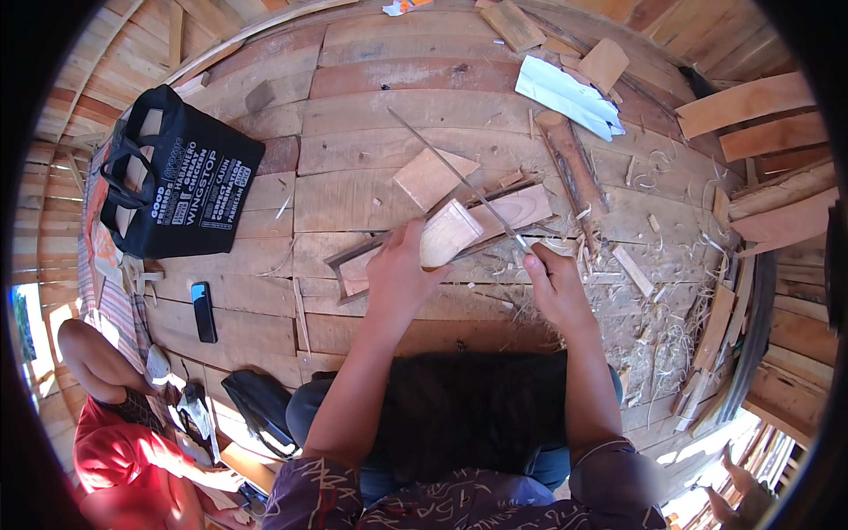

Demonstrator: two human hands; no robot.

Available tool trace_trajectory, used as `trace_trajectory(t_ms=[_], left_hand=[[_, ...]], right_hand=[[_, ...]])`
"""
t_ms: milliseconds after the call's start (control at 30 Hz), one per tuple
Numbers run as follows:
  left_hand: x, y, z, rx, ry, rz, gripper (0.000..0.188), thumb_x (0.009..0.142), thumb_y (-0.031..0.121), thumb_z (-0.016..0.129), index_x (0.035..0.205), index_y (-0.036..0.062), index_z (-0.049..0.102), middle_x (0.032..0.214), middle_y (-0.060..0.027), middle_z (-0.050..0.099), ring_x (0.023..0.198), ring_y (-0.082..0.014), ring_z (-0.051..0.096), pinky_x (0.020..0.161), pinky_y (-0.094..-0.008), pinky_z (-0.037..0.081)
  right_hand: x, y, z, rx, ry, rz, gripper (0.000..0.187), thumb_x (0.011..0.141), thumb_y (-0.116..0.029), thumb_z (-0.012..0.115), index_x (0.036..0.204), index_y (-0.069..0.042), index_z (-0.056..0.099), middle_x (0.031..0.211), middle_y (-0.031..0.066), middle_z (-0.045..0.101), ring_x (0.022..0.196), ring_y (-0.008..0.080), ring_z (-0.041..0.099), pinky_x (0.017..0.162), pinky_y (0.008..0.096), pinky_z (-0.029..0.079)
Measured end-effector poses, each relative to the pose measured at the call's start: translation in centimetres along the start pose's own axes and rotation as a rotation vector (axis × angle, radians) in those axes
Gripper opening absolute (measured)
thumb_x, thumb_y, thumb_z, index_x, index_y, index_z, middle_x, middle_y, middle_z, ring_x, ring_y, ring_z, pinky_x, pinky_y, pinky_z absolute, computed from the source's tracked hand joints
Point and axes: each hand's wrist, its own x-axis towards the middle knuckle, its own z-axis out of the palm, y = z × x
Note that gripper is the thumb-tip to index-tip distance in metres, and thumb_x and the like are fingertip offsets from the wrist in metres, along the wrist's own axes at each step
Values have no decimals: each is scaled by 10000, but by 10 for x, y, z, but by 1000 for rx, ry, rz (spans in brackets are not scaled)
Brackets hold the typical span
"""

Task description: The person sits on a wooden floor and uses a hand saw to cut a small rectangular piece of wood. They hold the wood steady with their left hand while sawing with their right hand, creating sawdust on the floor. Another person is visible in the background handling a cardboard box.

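Observation:
My left hand (402, 265) is closed around a pale, shaped wooden block (452, 228), pressing it over a longer piece of wood (512, 210) that lies on the plank floor. In my right hand (558, 283) is the handle end of a long narrow blade (439, 157), whose kind I cannot make out for certain. The blade slants up and to the left, passing just right of the block and above a flat squarish wood piece (428, 179). Whether it touches the block cannot be seen.
Curled shavings (649, 353) and a thick wooden stick (574, 172) lie to the right. A light-blue sheet (570, 97) is at the far right. Leftward are a black bag (199, 190) and a phone (203, 311). A person in red (124, 450) sits at the lower left.

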Motion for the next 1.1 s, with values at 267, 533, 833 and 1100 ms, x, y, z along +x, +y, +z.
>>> trace_trajectory(t_ms=[267,533,833,1100], left_hand=[[2,-21,32,36,11,1,591,754,204,757,1268,56,506,1076,-167,541,1064,-362,536,903,-462,425],[0,-30,56,118,11,-55,605,854,331,653,1347,37,462,1204,-190,486,1186,-360,442,980,-515,339],[-3,-41,74,200,63,-5,723,881,507,571,1411,51,384,1382,-221,403,1354,-360,320,1100,-617,155],[-4,-37,73,223,76,-20,769,848,506,623,1436,80,371,1371,-204,412,1351,-357,329,1091,-676,139]], right_hand=[[3,7,3,-180,-46,73,355,961,-347,545,870,-9,598,643,240,572,694,453,594,599,493,457],[4,29,31,-310,4,-148,203,960,-231,555,966,-27,559,632,221,596,629,431,614,555,510,480],[8,38,45,-438,24,-146,190,959,-220,556,939,-34,526,617,197,607,573,410,620,517,500,490],[12,43,50,-500,9,-108,191,957,-227,559,935,-41,522,605,202,607,581,413,627,517,503,501]])
